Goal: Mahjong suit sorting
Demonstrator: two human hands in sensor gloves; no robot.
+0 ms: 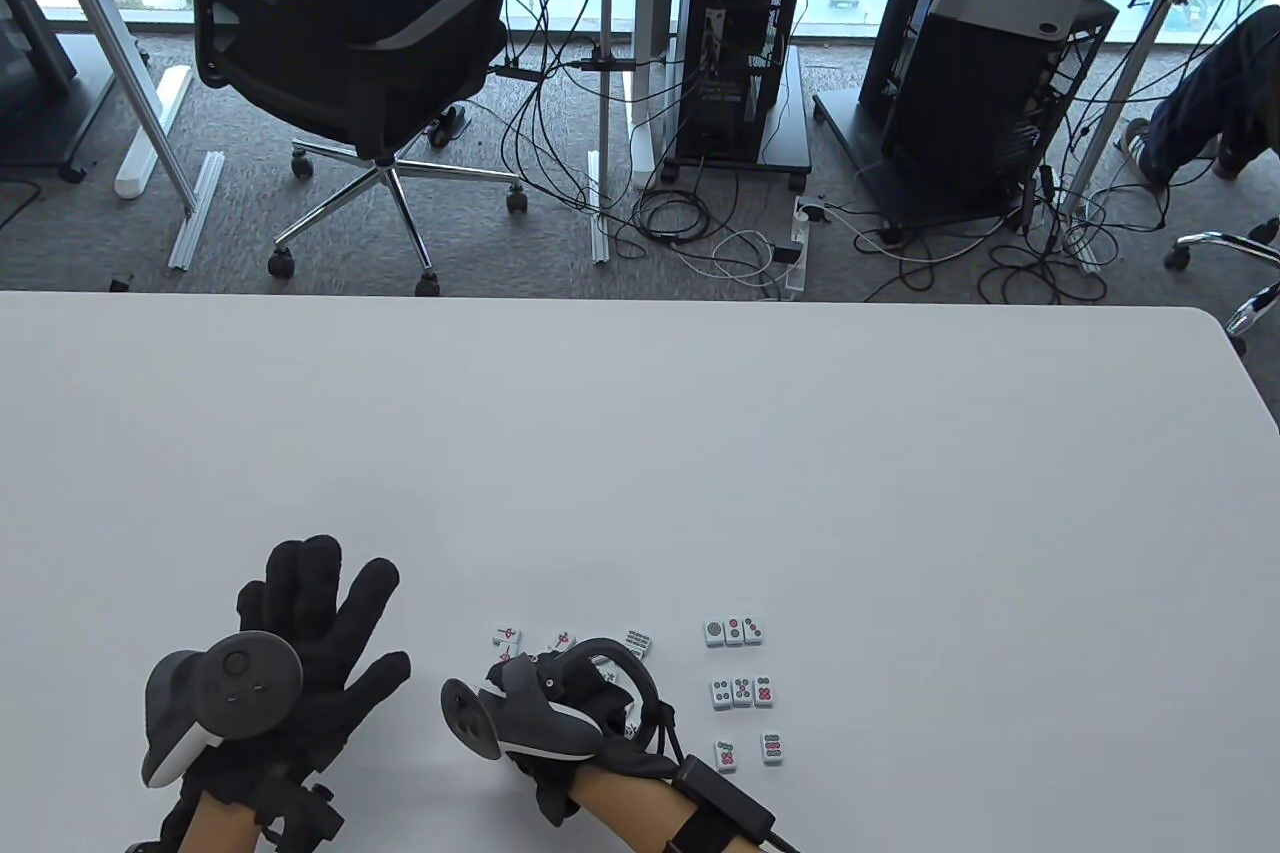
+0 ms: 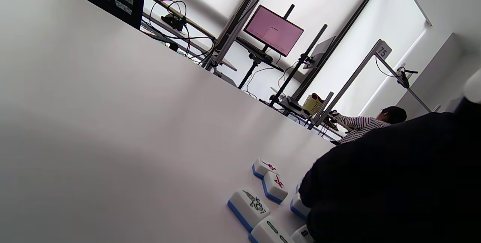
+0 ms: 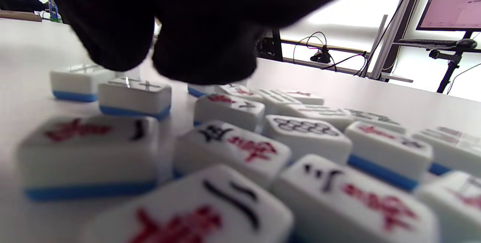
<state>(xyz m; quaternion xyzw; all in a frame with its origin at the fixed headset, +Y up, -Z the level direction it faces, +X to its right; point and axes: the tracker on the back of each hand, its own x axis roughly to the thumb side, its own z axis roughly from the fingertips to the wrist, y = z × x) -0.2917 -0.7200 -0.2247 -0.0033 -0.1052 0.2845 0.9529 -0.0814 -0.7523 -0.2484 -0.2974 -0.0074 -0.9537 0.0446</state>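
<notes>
Black-gloved left hand flat, spread; right hand over tiles, grasp unclear.

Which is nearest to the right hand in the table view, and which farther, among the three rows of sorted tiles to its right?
From the right hand:
1. Middle row, three tiles, level with the hand, to its right.
2. Top row, three tiles, farther up the table.
3. Bottom row, two tiles, toward the near edge.
Top and bottom rows are nearly too close to call.

Table view high, looking down, wrist views low, near, all sharing tiles.
</notes>
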